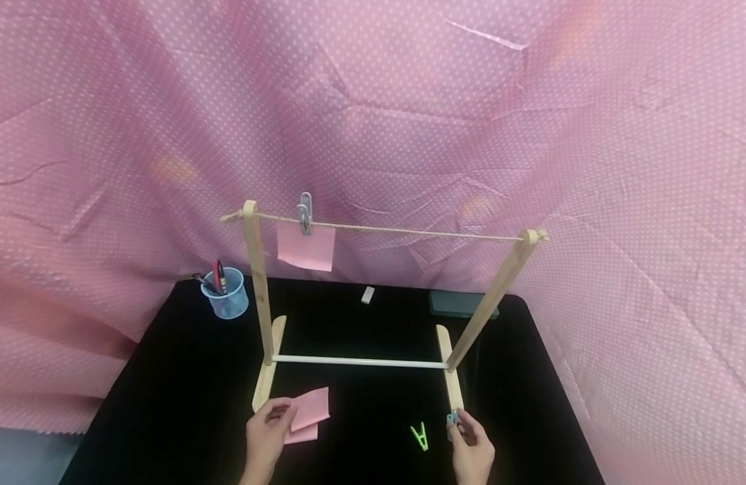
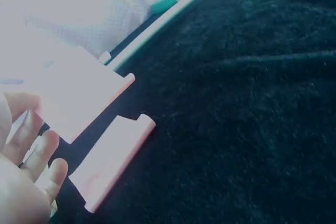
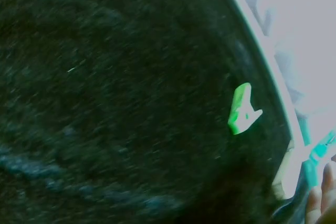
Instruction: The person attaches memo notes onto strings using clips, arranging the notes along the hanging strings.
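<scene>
My left hand [image 1: 268, 431] pinches a pink paper sheet [image 1: 312, 407] by its left edge, thumb and fingertips together. Under it on the black cloth lies a second pink paper [image 2: 113, 161], its long edge curled up. My right hand [image 1: 472, 448] holds a small blue clothespin [image 1: 452, 421] between thumb and fingers, close to the front end of the rack's right foot. Left of that hand, a green clothespin [image 1: 420, 436] lies on the cloth. On the rope [image 1: 397, 232] of the wooden rack, a grey clothespin [image 1: 305, 214] clips another pink paper [image 1: 306, 248] near the left post.
The rack's white crossbar [image 1: 361, 362] runs low between its two feet. Behind stand a blue mesh pen cup [image 1: 230, 302], a white eraser-like block [image 1: 367, 295] and a dark flat case [image 1: 454, 303]. A pink dotted curtain [image 1: 373, 135] surrounds the table.
</scene>
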The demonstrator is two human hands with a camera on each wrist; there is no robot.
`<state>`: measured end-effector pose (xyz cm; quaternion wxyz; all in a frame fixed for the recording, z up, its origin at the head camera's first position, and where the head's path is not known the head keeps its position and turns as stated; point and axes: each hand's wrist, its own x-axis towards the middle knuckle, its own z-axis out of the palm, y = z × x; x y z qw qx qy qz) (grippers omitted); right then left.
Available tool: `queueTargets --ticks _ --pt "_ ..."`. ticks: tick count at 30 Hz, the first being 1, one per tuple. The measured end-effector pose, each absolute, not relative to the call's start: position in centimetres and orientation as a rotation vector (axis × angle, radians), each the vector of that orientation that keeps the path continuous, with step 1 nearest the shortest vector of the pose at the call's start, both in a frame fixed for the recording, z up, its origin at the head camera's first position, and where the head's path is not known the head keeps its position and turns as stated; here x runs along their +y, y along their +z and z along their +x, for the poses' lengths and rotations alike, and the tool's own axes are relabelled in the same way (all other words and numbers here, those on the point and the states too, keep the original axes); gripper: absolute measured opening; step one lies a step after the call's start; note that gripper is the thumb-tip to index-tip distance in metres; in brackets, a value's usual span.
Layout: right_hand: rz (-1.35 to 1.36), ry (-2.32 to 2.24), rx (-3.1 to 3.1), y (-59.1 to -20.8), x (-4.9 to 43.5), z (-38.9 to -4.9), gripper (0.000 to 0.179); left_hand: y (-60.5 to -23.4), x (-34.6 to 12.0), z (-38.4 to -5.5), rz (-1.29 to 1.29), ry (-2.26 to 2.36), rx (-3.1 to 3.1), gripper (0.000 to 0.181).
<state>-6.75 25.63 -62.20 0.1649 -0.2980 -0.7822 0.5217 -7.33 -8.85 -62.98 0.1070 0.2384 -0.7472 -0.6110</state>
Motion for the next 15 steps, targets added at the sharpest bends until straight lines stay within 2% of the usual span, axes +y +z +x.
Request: queueTargets --ticks 6,15 --pt "-0.758 1.569 -2.249 -59.8 26.2 -6.8 0.029 -61.5 -7.8 -7.1 0.659 -1.877 -2.118 0.013" --pt "-0.513 1.736 -2.238 -56.2 26.8 -7.1 0.026 -56.9 -5.2 -7.7 0.543 -2.051 -1.995 0.018"
